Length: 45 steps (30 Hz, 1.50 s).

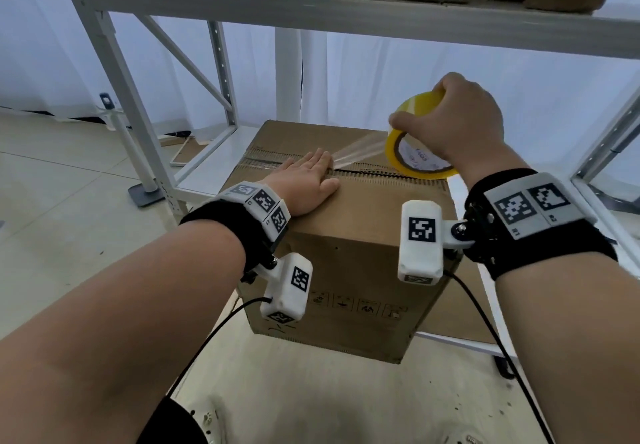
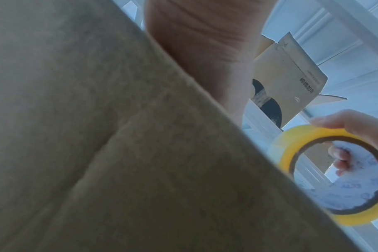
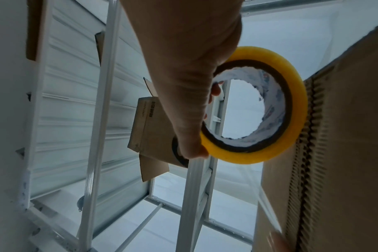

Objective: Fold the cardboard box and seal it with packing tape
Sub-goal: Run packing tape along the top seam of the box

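My left hand (image 1: 304, 183) lay flat on the box (image 1: 349, 235) seam, pinning tape; my right hand (image 1: 460, 121) gripped the tape roll (image 1: 412, 152) (strip taut) beyond it.

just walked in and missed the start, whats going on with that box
A person is taping a cardboard box shut. The left hand lies flat on the top seam, pressing down the tape already laid there. The right hand grips a yellow tape roll held above the box's right side, with a clear strip stretched from the roll to the left fingers. The seam's right part is still untaped.
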Motion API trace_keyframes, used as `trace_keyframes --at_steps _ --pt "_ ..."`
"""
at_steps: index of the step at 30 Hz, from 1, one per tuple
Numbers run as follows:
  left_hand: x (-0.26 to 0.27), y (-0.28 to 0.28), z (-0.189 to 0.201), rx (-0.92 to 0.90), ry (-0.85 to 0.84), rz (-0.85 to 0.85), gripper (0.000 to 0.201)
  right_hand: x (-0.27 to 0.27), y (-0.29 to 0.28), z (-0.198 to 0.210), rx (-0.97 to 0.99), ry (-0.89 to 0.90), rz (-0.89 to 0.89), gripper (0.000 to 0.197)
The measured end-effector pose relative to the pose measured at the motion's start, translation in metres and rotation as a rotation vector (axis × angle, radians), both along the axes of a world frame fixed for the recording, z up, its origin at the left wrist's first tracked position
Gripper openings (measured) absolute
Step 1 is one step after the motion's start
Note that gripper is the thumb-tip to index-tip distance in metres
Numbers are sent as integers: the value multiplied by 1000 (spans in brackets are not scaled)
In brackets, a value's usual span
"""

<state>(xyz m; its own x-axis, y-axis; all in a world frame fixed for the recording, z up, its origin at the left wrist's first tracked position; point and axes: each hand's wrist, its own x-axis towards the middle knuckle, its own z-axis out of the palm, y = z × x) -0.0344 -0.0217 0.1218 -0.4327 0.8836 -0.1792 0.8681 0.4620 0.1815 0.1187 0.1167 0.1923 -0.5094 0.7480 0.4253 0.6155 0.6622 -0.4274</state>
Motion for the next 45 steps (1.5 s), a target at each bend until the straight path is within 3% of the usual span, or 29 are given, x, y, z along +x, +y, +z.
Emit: trace_keyframes --at_steps 6,12,15,18,23,34,38,42,45 --pt "2 0 0 -33 6 1 64 10 6 -13 -43 -69 18 76" --pt "-10 -16 4 -53 24 85 67 13 4 -15 -61 -32 29 54" --pt "1 -13 3 -64 31 93 70 10 2 -15 -66 -29 50 53" --pt "16 -5 3 -45 30 34 69 3 -4 -17 -2 -12 57 60" --pt "43 15 4 -2 34 -125 61 0 -6 -24 22 165 53 62" --pt "9 0 7 147 -23 -108 49 -4 -6 -30 -138 157 -15 53" --pt "-9 -9 1 43 173 11 68 -5 -6 -31 -134 159 -28 52" --pt "-10 -4 0 11 56 70 79 -6 -6 -30 -126 147 -17 52" --pt "-8 4 -1 63 107 80 79 -6 -5 -30 -131 143 -20 52"
